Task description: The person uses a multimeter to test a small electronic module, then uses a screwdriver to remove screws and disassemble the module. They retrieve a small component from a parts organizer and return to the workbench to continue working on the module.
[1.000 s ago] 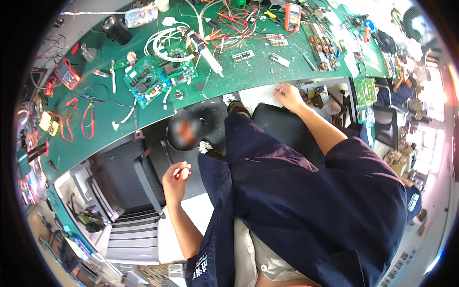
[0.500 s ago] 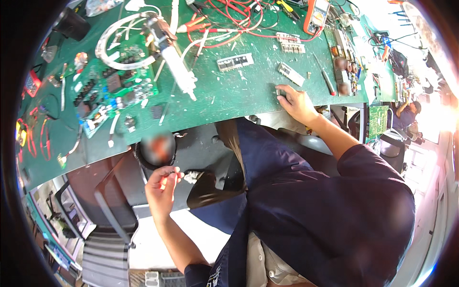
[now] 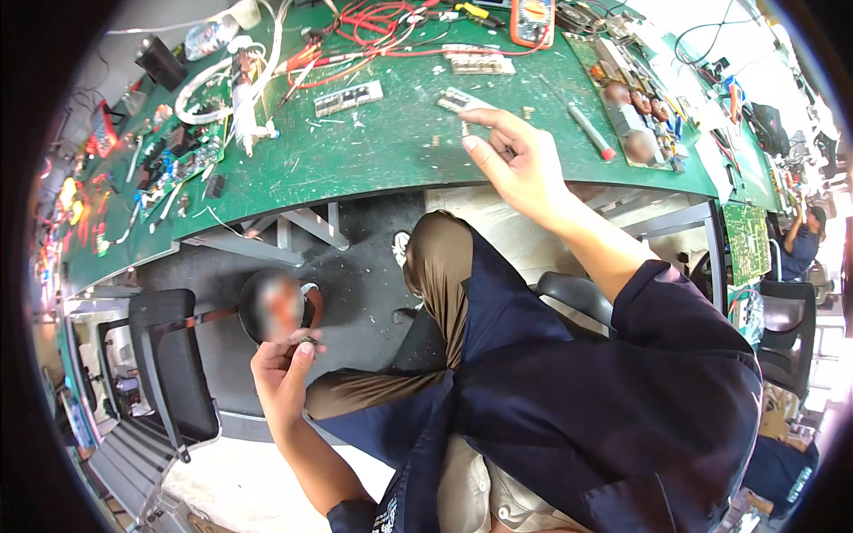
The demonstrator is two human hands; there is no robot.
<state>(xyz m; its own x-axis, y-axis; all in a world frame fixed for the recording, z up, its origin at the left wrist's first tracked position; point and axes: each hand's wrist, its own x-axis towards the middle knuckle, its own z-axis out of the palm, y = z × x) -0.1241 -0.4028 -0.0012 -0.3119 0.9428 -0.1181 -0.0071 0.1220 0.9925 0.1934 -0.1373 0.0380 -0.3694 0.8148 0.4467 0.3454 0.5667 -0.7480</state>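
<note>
The right hand (image 3: 520, 160) is raised over the near edge of the green workbench (image 3: 373, 160), fingers narrowly curled with index and thumb pinched on a tiny dark component (image 3: 465, 130) too small to identify. At its eleven o'clock, just beyond the fingertips, a small flat grey part (image 3: 458, 99) lies on the matte green mat; at its two o'clock rests a slim grey pen-like tool with a red tip (image 3: 586, 131), and farther out at two o'clock a long circuit board with round brown components (image 3: 635, 98). The left hand (image 3: 284, 377) is held low, off the bench at the seven o'clock side of the view, its fingers closed around a small dark metallic piece (image 3: 306, 340) pinched at the fingertips. Behind it at ten o'clock stands a black office chair (image 3: 173, 364) with a smooth curved back. Farther away on the bench, at ten o'clock from the right hand, lie a ribbed grey terminal strip (image 3: 348, 98), red wires (image 3: 373, 22), a coil of white cable (image 3: 200, 84) and a green populated circuit board (image 3: 178, 160). An orange multimeter (image 3: 531, 19) sits at the far edge, at twelve o'clock.
</note>
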